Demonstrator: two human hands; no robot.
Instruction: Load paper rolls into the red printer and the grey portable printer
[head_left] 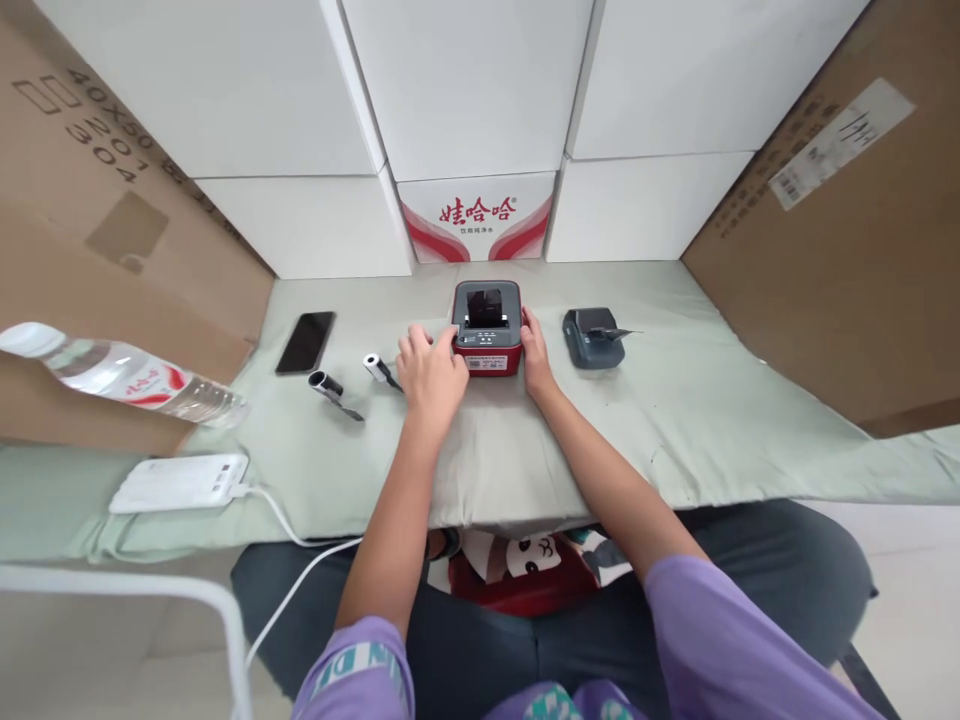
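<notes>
Squarely upright, the red printer (487, 330), label face toward the person, both hands' fingers (424, 345) grasping its sides.

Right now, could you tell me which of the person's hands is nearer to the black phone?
Left. The left hand rests at the red printer's left side, toward the black phone; the right hand is on the printer's far side.

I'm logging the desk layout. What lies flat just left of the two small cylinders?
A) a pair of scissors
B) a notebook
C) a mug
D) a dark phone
D: a dark phone lies flat on the cloth, just left of the two small cylinders.
</notes>
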